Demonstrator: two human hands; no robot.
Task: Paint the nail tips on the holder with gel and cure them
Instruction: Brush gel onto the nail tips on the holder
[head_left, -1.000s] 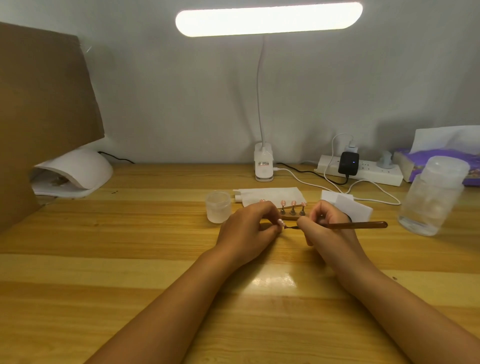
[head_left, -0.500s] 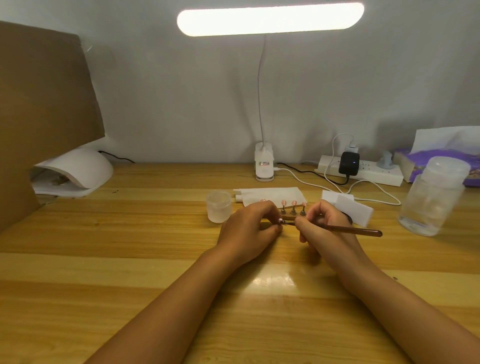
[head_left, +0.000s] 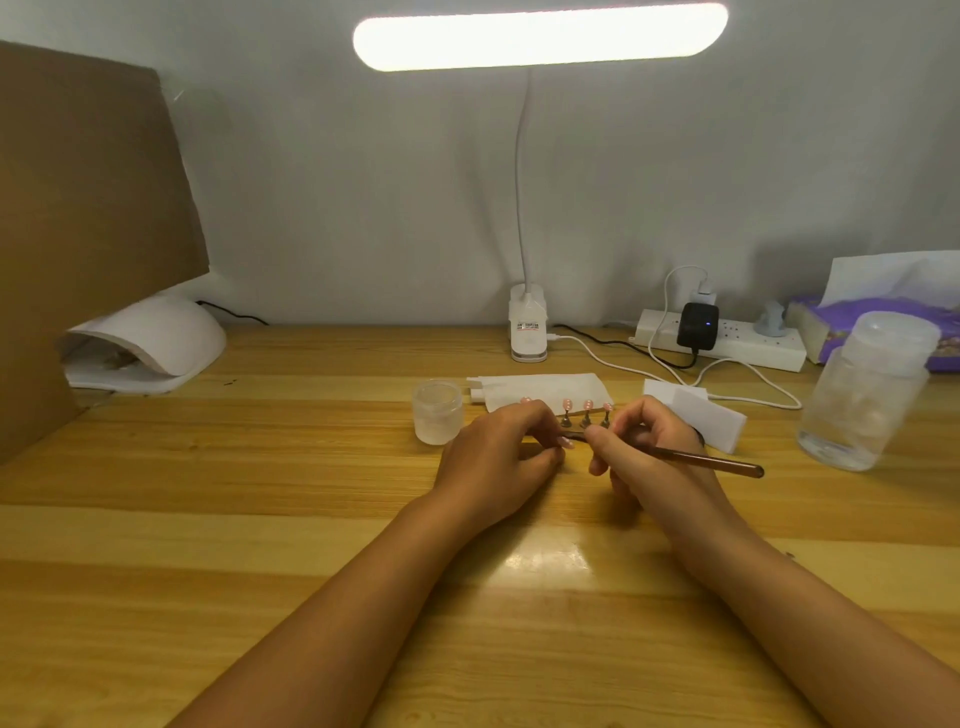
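While brushing gel onto that one nail tip (head_left: 566, 442), go slow and thin.
Pinching the tip in the curled left hand (head_left: 498, 457), right between both hands; gripping the brush (head_left: 711, 460) pen-style in the right hand (head_left: 649, 457), handle poking out past its right side. Best to plant both wrists on the table (head_left: 311, 493), stroke base to edge, leave no pools, then carry it over to the white cure lamp (head_left: 150, 338) way out left of the left hand. Look just behind the knuckles for the holder (head_left: 586, 421) with the other tips (head_left: 588, 404), partly blocked by the hands. Can't see the bristles or the contact point. Can't rule out that pink bit being a real fingernail either. No telling the contents of the small jar (head_left: 437, 412) just beyond the left hand.
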